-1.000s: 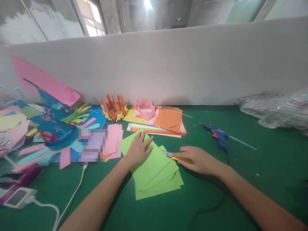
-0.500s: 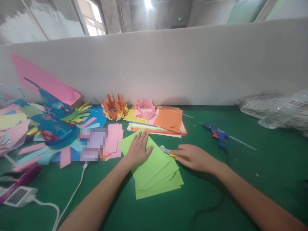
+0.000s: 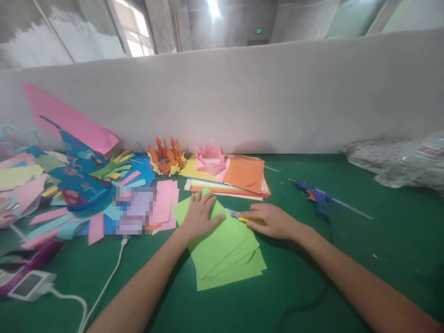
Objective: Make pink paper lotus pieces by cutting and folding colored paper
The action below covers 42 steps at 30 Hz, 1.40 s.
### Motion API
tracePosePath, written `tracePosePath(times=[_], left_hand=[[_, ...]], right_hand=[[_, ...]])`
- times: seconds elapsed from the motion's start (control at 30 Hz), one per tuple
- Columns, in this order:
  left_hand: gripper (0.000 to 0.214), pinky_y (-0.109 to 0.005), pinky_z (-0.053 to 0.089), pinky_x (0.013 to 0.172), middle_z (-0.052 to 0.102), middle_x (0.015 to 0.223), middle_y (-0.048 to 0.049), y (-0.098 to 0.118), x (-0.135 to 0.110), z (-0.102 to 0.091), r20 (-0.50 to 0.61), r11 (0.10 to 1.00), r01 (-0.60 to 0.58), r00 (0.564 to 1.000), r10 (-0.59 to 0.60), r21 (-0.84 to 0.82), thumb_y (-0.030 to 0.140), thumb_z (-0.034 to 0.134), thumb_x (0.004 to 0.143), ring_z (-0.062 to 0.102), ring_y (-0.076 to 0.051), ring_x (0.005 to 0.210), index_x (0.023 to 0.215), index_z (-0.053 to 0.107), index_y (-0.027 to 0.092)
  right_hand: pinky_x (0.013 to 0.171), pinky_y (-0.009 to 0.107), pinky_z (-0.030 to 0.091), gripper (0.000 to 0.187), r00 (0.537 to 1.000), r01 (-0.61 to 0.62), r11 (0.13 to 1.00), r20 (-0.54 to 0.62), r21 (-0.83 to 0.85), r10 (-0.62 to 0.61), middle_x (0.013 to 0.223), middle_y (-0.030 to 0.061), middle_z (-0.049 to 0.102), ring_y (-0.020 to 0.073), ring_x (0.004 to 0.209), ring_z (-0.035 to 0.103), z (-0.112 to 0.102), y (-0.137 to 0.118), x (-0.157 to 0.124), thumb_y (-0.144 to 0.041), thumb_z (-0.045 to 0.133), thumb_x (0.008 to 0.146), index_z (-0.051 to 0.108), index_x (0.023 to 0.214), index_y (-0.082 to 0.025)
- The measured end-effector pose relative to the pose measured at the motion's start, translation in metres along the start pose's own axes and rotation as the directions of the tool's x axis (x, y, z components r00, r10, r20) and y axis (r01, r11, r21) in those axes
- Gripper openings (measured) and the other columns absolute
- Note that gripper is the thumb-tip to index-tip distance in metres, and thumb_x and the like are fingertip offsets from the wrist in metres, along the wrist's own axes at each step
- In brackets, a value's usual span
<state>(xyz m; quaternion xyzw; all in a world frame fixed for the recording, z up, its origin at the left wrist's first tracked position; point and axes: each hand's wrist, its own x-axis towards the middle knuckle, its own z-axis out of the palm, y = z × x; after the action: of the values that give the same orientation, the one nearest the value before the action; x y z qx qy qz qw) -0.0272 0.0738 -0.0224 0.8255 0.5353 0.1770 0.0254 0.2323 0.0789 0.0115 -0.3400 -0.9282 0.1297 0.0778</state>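
Note:
Several sheets of light green paper (image 3: 222, 252) lie fanned and overlapping on the green tabletop. My left hand (image 3: 203, 215) rests flat on the upper left of the top sheet, fingers stretched out and thumb apart. In my right hand (image 3: 272, 219) is a yellow utility knife (image 3: 250, 221), gripped with the index finger along it. Its grey blade end points left and lies at the right edge of the green paper, near the top. Whether the blade tip is under or on the sheet I cannot tell.
Behind are a coloured paper stack (image 3: 243, 173), a pink paper crown (image 3: 210, 158) and an orange paper crown (image 3: 167, 157). A blue glue gun (image 3: 315, 194) lies right, a plastic bottle (image 3: 412, 162) beyond. Left are a blue cone hat (image 3: 81, 180), paper strips and a white cable (image 3: 107, 284).
My right hand has moved the utility knife slightly left and up along the paper's edge. My left hand stays pressed on the sheets. The whole view has shifted slightly.

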Motion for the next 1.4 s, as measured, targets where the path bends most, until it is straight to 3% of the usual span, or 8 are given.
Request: tracePosePath(times=[0.13,0.23,0.53,0.83,1.4], left_hand=[[0.055,-0.048,0.036,0.100,0.055,0.125,-0.0100,0.005,-0.003,-0.011,0.020,0.996,-0.095,0.995,0.095,0.002,0.058,0.043,0.086,0.043,-0.031,0.118,0.122,0.054,0.017],[0.056,-0.046,0.036,0.100,0.051,0.131,-0.0121,0.007,-0.007,-0.010,0.032,0.993,-0.088,0.996,0.086,0.077,0.054,0.039,0.090,0.044,-0.030,0.116,0.126,0.050,0.013],[0.068,-0.045,0.024,0.111,0.028,0.149,-0.0154,0.003,-0.011,0.009,0.140,0.993,-0.034,0.990,0.018,0.113,0.055,0.020,0.094,0.025,-0.027,0.138,0.140,0.032,0.007],[0.067,-0.046,0.023,0.112,0.028,0.149,-0.0156,0.001,-0.012,0.014,0.111,0.996,-0.037,0.993,0.027,0.087,0.055,0.021,0.093,0.023,-0.027,0.139,0.141,0.031,0.009],[0.076,-0.046,0.022,0.113,0.016,0.150,-0.0218,0.000,-0.011,0.017,0.125,0.995,-0.005,0.992,-0.008,0.100,0.059,0.021,0.092,0.013,-0.029,0.140,0.141,0.025,0.001]], right_hand=[[0.064,0.023,0.036,0.036,0.999,0.024,0.996,0.044,0.086,-0.028,0.080,0.0044,0.057,0.0147,0.072,0.053,-0.005,0.004,-0.008,-0.032,0.045,0.091,0.058,0.125,-0.028],[0.064,0.024,0.035,0.037,0.997,0.021,0.997,0.069,0.079,-0.027,0.080,0.0040,0.057,0.0154,0.073,0.053,-0.007,0.003,-0.012,-0.031,0.045,0.091,0.057,0.125,-0.030],[0.062,0.024,0.034,0.038,0.999,0.019,1.000,0.034,-0.011,-0.018,0.079,0.0051,0.056,0.0157,0.071,0.052,-0.001,-0.009,-0.012,-0.031,0.041,0.092,0.057,0.126,-0.028],[0.062,0.024,0.035,0.037,1.000,0.000,0.999,0.017,-0.037,0.000,0.077,0.0054,0.056,0.0158,0.071,0.053,-0.001,-0.010,-0.010,-0.033,0.038,0.094,0.058,0.125,-0.025],[0.058,0.024,0.033,0.038,0.999,-0.035,0.992,-0.044,-0.118,0.030,0.077,0.0061,0.059,0.0156,0.067,0.052,0.007,-0.008,0.034,-0.031,0.043,0.091,0.059,0.124,-0.024]])
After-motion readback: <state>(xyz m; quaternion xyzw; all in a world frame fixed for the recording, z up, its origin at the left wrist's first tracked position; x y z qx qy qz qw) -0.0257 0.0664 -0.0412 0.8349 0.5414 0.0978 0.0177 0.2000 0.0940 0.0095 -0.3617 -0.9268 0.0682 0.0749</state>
